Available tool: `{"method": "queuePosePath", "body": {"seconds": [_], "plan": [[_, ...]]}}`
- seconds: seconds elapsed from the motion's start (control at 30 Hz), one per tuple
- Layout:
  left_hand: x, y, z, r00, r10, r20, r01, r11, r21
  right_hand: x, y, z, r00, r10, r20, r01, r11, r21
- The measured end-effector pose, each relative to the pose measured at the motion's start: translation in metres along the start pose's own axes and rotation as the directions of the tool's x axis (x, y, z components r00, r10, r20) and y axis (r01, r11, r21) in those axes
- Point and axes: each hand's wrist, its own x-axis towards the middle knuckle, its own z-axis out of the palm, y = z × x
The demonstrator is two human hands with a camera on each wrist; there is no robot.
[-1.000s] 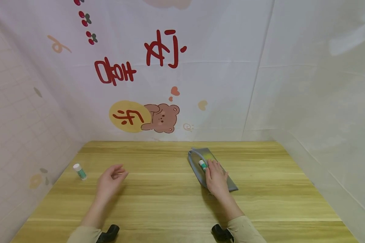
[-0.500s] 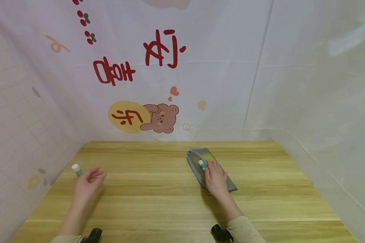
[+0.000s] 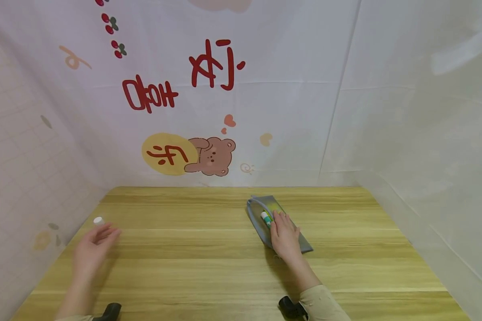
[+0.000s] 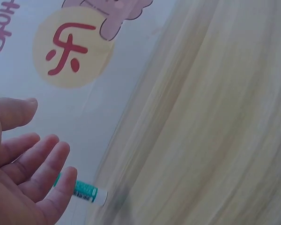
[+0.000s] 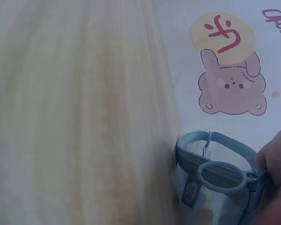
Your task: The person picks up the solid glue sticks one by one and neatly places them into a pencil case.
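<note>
My left hand [image 3: 92, 249] is beside a glue stick [image 3: 98, 220] with a white cap at the table's left side. Its fingers are loosely bent with nothing between them. In the left wrist view, the glue stick's green label [image 4: 86, 191] shows partly behind the fingers. On the right, my right hand [image 3: 286, 236] holds a grey-blue mesh zip pouch [image 5: 225, 204] at its edge, thumb by the mouth and fingers over the side. The mouth gapes, and a second green-and-white glue stick [image 3: 266, 218] is visible in it. A zip pull ring [image 5: 222, 177] hangs at the opening.
The wooden table [image 3: 193, 258] reaches back to a white printed cloth [image 3: 289, 111] with red characters and a bear. More cloth walls close in the left and right sides. Black wrist mounts [image 3: 292, 307] sit at both sleeves.
My left hand has moved left across the table to the glue stick, now covering most of it in the head view. My right hand and the pouch have stayed in place.
</note>
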Motion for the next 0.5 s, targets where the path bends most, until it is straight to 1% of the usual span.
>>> {"method": "queuePosePath", "body": {"seconds": [0.17,0.27,0.37,0.5], "plan": [[0.002,-0.004,-0.011,0.998,-0.065,0.0,0.065,0.997,-0.034,0.0,0.0,0.0,1.0,0.005,0.003,-0.005,1.0,-0.003],[0.004,-0.007,-0.017,0.998,-0.068,-0.005,0.068,0.996,-0.054,0.0,-0.001,0.0,1.0,0.007,0.009,-0.007,1.0,0.001],[0.007,-0.011,-0.023,0.997,-0.074,-0.014,0.074,0.996,-0.049,0.0,-0.001,0.0,1.0,0.006,0.009,-0.006,1.0,0.006],[0.012,-0.015,-0.028,0.992,-0.122,-0.043,0.12,0.992,-0.044,0.001,0.0,0.001,1.0,0.01,0.005,-0.01,1.0,0.007]]}}
